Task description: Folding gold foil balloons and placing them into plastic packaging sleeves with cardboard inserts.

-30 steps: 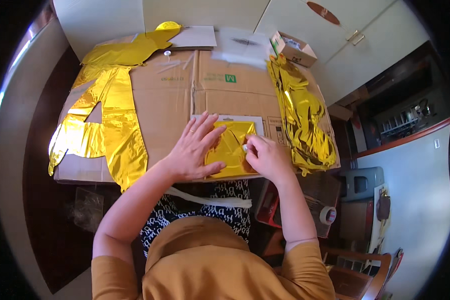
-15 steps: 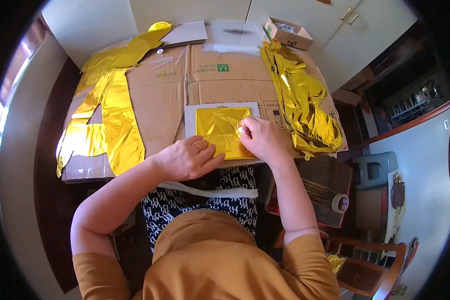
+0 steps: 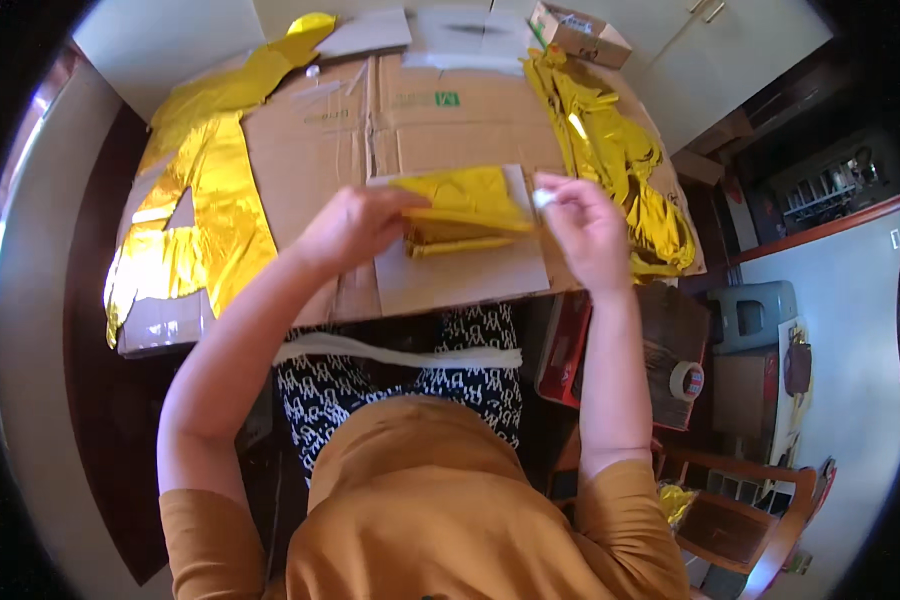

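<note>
A folded gold foil balloon (image 3: 460, 190) lies over a pale grey card (image 3: 480, 280) near the table's front edge. Its near edge is lifted and shows folded layers underneath. My left hand (image 3: 365, 225) pinches the foil's left corner between thumb and fingers. To the right of the card, my right hand (image 3: 588, 225) is raised off the foil, its fingertips closed on a small white object (image 3: 544, 198). Motion blur hides what kind of thing that is.
Cardboard (image 3: 310, 150) covers the table. Flat gold foil (image 3: 235, 190) spreads along the left, crumpled gold foil (image 3: 610, 130) along the right. A small open box (image 3: 580, 38) stands at the back right. Beside the table, a tape roll (image 3: 686, 381) rests on a dark surface.
My right hand has moved right and up, away from the foil. My left hand has risen with the foil's near edge, which lay flat before and is now lifted, baring the card's front part.
</note>
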`<state>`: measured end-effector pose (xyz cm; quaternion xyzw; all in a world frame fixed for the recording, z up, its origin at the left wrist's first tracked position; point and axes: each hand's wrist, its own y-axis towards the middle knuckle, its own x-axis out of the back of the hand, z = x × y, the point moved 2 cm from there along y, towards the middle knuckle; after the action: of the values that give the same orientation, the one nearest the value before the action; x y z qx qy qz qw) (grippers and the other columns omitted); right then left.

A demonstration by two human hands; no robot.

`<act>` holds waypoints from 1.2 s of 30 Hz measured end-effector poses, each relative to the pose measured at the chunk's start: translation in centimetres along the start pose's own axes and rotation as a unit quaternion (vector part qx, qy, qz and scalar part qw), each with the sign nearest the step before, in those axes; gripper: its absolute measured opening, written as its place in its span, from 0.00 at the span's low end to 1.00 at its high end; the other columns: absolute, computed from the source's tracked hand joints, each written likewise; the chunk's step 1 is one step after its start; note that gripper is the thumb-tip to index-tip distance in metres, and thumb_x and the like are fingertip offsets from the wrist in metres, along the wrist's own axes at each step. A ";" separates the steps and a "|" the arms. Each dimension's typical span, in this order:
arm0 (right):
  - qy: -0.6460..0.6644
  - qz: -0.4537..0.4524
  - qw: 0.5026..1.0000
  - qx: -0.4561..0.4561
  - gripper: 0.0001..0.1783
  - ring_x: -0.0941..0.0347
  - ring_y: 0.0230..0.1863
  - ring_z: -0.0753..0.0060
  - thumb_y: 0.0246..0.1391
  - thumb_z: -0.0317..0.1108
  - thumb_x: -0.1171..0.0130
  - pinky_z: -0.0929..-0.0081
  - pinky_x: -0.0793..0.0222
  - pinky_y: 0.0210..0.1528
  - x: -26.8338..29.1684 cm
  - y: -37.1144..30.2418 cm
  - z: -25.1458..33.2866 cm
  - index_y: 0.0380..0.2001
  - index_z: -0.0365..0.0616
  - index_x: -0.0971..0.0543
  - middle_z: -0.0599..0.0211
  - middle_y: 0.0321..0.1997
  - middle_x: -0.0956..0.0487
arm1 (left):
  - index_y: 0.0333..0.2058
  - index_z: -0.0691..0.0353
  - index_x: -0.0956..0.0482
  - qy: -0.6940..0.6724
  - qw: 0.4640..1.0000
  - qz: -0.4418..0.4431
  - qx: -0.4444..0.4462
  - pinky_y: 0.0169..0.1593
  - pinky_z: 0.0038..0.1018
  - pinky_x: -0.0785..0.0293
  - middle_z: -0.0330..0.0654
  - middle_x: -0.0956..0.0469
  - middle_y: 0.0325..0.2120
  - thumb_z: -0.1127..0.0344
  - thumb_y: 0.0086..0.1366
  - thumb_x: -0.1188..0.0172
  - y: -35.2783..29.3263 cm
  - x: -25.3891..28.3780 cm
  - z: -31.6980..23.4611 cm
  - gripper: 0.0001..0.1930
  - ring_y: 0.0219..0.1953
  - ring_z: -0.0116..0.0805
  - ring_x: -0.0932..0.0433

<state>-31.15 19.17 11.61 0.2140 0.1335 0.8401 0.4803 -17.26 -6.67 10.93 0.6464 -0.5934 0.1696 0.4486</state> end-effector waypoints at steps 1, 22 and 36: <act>-0.005 -0.008 1.000 0.010 0.04 0.21 0.39 0.75 0.57 0.27 0.38 0.75 0.25 0.45 0.9 -0.6 1.2 0.35 0.39 0.21 0.63 0.42 0.15 | 0.47 0.60 0.18 -0.001 1.000 -0.013 0.022 0.44 0.39 0.19 0.53 0.17 0.38 0.74 0.58 0.37 0.3 0.1 0.5 0.16 0.38 0.52 0.17; -0.223 0.063 0.971 -0.055 0.04 0.26 0.27 0.86 0.58 0.24 0.39 0.82 0.30 0.30 -1.4 -3.3 7.6 0.34 0.34 0.18 0.67 0.26 0.19 | 0.46 0.62 0.18 0.025 0.992 -0.060 -0.105 0.44 0.37 0.18 0.49 0.17 0.41 0.75 0.60 0.39 -0.6 -1.0 1.3 0.14 0.40 0.49 0.16; -0.425 0.258 0.862 0.099 0.36 0.47 0.76 0.48 0.67 0.53 0.50 0.48 0.60 0.77 -6.8 2.1 -2.5 0.67 0.38 0.34 0.48 0.73 0.38 | 0.66 0.66 0.37 0.045 0.995 0.081 -0.029 0.73 0.48 0.48 0.60 0.39 0.66 0.54 0.49 0.37 -1.8 2.3 0.5 0.45 0.71 0.60 0.44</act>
<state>-30.92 12.23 8.75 0.6232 -0.0607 0.7441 0.2328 -15.17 -8.71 11.69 0.5749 -0.6278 0.2170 0.4778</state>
